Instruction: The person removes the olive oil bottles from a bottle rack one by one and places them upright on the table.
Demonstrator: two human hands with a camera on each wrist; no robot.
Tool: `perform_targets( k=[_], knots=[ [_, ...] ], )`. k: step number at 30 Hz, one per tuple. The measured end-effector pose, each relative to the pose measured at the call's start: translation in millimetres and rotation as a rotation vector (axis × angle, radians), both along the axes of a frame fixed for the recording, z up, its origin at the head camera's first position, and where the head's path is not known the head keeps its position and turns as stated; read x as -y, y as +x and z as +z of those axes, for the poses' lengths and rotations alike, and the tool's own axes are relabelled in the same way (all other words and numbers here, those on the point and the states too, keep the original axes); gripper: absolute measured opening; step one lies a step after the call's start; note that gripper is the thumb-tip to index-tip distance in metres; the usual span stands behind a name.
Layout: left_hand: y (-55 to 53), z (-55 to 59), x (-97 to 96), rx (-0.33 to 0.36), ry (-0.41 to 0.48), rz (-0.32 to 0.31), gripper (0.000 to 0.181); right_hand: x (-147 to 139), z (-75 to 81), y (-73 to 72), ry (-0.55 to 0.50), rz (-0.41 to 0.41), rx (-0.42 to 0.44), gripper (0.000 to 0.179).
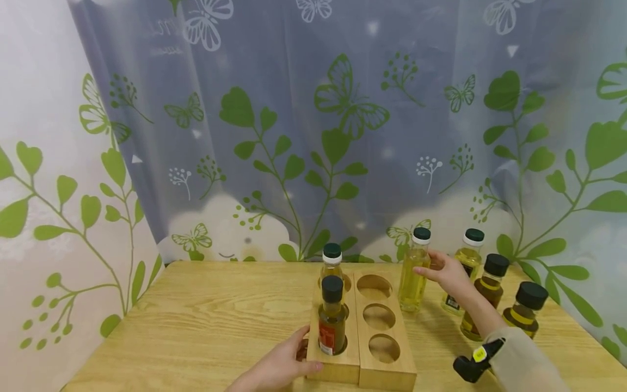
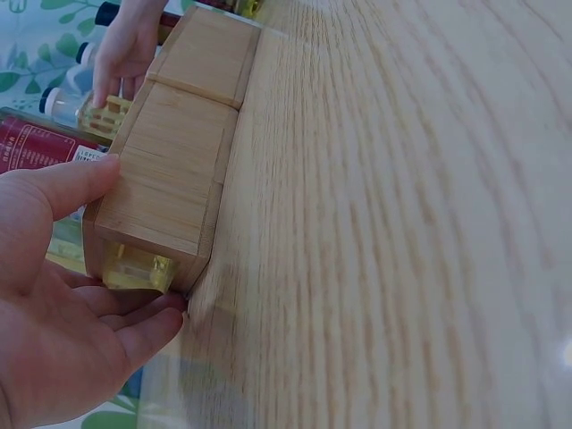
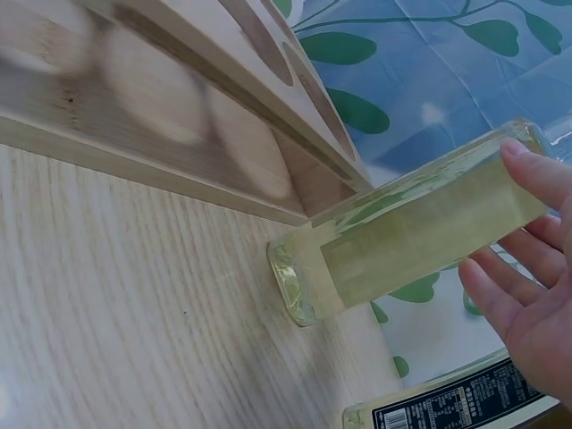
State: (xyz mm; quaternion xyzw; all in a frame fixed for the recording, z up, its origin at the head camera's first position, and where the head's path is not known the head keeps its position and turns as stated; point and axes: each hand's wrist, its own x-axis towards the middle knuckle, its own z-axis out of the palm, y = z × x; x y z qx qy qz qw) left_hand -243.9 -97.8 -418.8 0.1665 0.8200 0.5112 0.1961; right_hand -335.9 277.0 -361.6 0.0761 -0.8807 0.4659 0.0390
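Note:
My right hand (image 1: 448, 275) grips a clear glass bottle of yellow oil (image 1: 413, 286) with a dark green cap, thumb on one side and fingers on the other. It stands upright just right of a wooden bottle rack (image 1: 387, 375); whether its base touches the table I cannot tell. My left hand (image 1: 281, 362) holds the rack's near left corner, thumb on the front face and fingers around the side. In the rack's left half sit a black-capped bottle with a red label (image 1: 332, 326) in front and a green-capped bottle (image 1: 332, 261) behind. Round holes show bare in the right half.
Right of my right hand stand another green-capped oil bottle (image 1: 469, 256) and two black-capped dark bottles, one (image 1: 492, 280) behind the other (image 1: 526, 310). A leaf-and-butterfly curtain (image 1: 274, 163) hangs behind the wooden table (image 1: 220, 305). A black strap device sits on my right wrist.

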Motion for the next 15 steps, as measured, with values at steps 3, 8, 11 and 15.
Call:
perform_targets(
  k=[3,8,11,15],
  knots=[
    [-0.4,-0.1,0.0,-0.01,-0.001,-0.004,0.087,-0.5,-0.5,1.5,0.0,-0.012,-0.012,0.087],
    [-1.3,-0.5,-0.1,-0.012,0.0,-0.003,0.087,-1.0,-0.2,4.2,0.019,-0.027,-0.033,0.084],
    [-1.1,-0.4,0.0,-0.014,-0.001,-0.004,0.086,-1.3,-0.5,6.6,0.029,-0.031,-0.051,0.082],
    [-0.3,0.0,0.3,-0.016,-0.004,-0.009,0.086,-2.5,-1.9,11.8,0.032,-0.041,-0.071,0.077]
  ],
)
